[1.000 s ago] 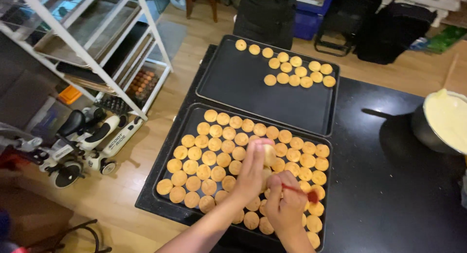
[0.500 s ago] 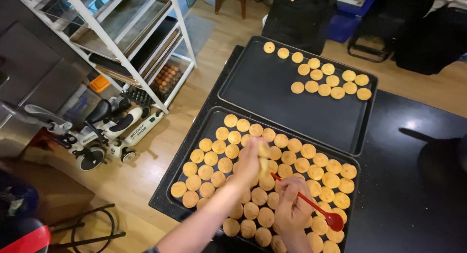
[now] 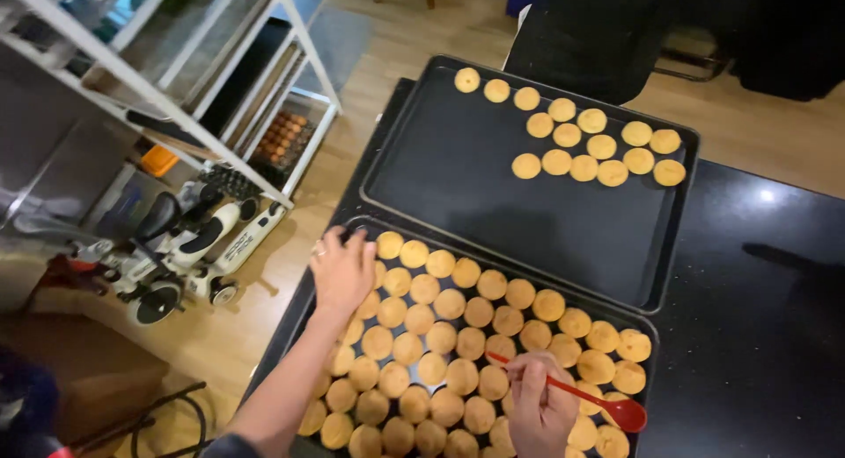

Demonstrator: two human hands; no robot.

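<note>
Two black baking trays lie on a black counter. The near tray (image 3: 647, 322) is packed with several round golden cookies (image 3: 480, 310). The far tray (image 3: 440, 168) holds a small cluster of the same cookies (image 3: 585, 141) at its far right corner. My left hand (image 3: 341, 269) rests with fingers spread on the near tray's far left corner, over the cookies there. My right hand (image 3: 539, 410) holds a red spoon (image 3: 607, 405) low over the cookies at the near edge, its bowl pointing right.
A white metal rack (image 3: 176, 97) with trays and a carton of eggs stands to the left on the wooden floor. A white ride-on toy (image 3: 189, 247) sits beside it. The black counter (image 3: 757, 308) extends to the right.
My left hand has moved from the middle of the near tray to its far left corner. The view has shifted and closed in on the trays; the red spoon stays in my right hand.
</note>
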